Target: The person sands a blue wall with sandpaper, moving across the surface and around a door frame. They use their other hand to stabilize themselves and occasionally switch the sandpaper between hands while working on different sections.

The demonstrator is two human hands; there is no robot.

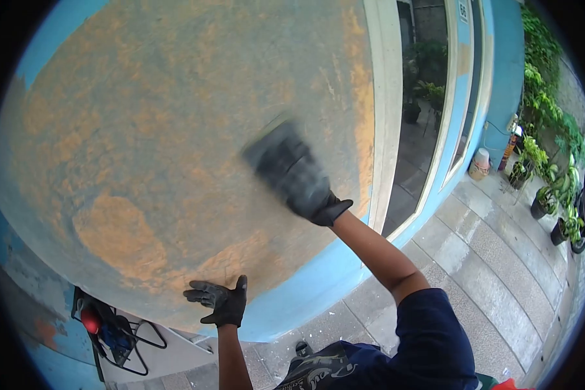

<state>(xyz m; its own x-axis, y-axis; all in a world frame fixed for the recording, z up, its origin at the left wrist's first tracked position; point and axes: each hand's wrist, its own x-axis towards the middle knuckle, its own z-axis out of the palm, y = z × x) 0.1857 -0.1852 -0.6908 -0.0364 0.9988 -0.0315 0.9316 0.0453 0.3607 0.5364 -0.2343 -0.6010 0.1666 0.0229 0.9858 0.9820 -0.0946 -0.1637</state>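
Before me is a wall [195,117] with patchy grey and orange-tan plaster. My right hand [299,175], in a dark glove, is against the wall right of its middle and smeared by motion. Under its fingers is a flat dark grey piece [263,146] with a straight edge, which looks like sandpaper; its exact kind is blurred. My left hand [224,302], also gloved, is lower on the wall near the edge of the orange patches. Its fingers and thumb are spread and nothing is in it. Whether its palm touches the wall cannot be told.
To the right of the wall is a pale frame [383,110] beside dark glass. Potted plants [559,227] and a bucket [480,164] stand along the paved floor [468,260]. At lower left is a black metal-framed object [120,331] with a red round part. Light blue paint borders the plaster.
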